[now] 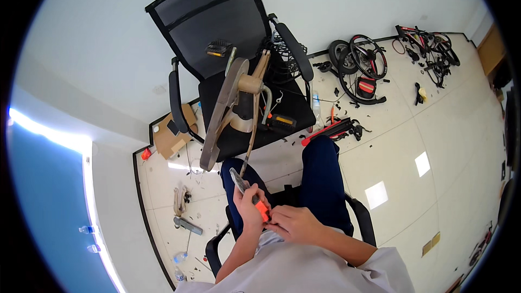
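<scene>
Slippage is being risked most at the small tool with the orange handle, which is being gripped low in the scene, just above the lap, between the two knees in dark trousers. The left hand is being kept closed around the tool's middle, with the grey metal end pointing up and to the left and the orange end pointing down toward the right hand. The right hand is being held curled, its fingertips touching the orange end; whether anything is being pinched there cannot be told. Since the metal end is being aimed toward the bicycle wheel leaning on the black office chair just beyond the knees, a slip of the fingers could, in judgement, be sending the tool to the floor or against the left thigh. The wheel itself is being propped on edge against the seat and looks liable to roll or tip off if the chair is being knocked by a knee. Much is being hidden: the working end of the tool is blurred, the small parts on the chair seat are too tiny to be told apart, and the bicycle frames and wheels on the far right floor are being bent by the lens.
</scene>
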